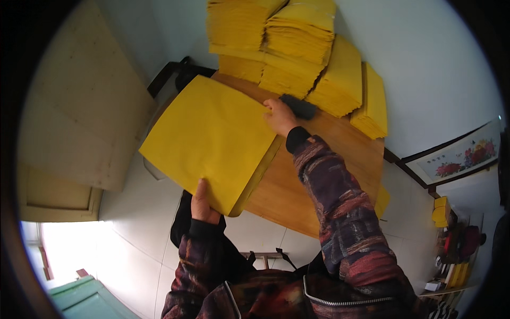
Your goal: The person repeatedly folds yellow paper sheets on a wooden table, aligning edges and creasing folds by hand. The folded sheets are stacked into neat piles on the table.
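A large, flat yellow envelope-like paper piece (212, 133) is held tilted above the left part of the wooden table. A narrow strip along its right side looks like a flap or a second layer; I cannot tell which. My left hand (203, 204) grips the near edge, thumb on top and fingers hidden beneath. At the right far edge, my right hand (280, 117) is closed on the paper, fingers curled. Just beyond that hand lies a dark grey block-like object (298, 106) on the table.
Tall stacks of yellow paper pieces (300, 37) stand along the far side of the wooden table (340, 159), against the wall. A pale board (79, 106) leans at the left. A framed flower picture (457, 154) and a shelf with mixed items (451, 266) are at the right.
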`<state>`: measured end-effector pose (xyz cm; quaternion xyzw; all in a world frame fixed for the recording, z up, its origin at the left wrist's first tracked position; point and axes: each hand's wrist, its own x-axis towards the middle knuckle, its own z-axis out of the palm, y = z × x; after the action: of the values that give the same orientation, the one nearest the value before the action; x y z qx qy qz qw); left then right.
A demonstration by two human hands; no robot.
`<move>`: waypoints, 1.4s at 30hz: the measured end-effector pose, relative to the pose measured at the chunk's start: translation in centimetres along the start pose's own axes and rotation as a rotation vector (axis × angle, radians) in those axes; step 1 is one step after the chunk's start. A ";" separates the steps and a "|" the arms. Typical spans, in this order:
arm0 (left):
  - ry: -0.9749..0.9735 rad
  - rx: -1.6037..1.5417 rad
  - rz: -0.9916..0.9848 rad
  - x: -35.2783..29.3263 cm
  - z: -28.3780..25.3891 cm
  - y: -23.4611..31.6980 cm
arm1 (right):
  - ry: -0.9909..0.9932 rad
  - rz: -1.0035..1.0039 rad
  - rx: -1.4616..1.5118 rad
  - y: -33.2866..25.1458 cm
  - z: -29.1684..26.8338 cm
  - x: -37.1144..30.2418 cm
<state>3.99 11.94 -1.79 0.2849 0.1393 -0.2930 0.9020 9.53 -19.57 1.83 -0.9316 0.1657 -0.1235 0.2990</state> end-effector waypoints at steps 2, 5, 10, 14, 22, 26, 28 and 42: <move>0.027 0.024 0.000 0.0 0.2 0.0 | -0.027 0.049 0.134 -0.2 -0.6 -0.5; 0.023 0.025 0.006 -0.4 0.0 0.2 | 0.190 -0.015 0.273 0.3 -2.2 -1.9; -0.101 0.080 0.008 -0.4 -1.5 -0.3 | 0.321 -0.042 -0.315 3.4 -4.5 -4.5; -0.082 0.133 0.037 0.2 -2.6 -1.0 | 0.150 -0.014 -0.566 4.3 -4.5 -4.6; -0.173 0.160 0.040 0.8 -3.1 -0.7 | 0.039 0.161 -0.091 4.1 -7.1 -5.7; -0.233 0.168 0.066 -0.3 -2.1 -0.4 | 0.339 0.243 0.485 4.9 -8.1 -14.8; -0.273 0.133 -0.011 -0.9 -1.4 -0.2 | 0.250 0.333 0.835 4.9 -7.9 -22.2; -0.095 0.491 0.010 -9.7 -5.5 0.4 | 0.164 0.226 0.487 0.4 -5.5 -32.8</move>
<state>-3.87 19.83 -2.01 0.4822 0.0200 -0.3265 0.8127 -22.37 -10.18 1.67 -0.7949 0.2575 -0.2007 0.5114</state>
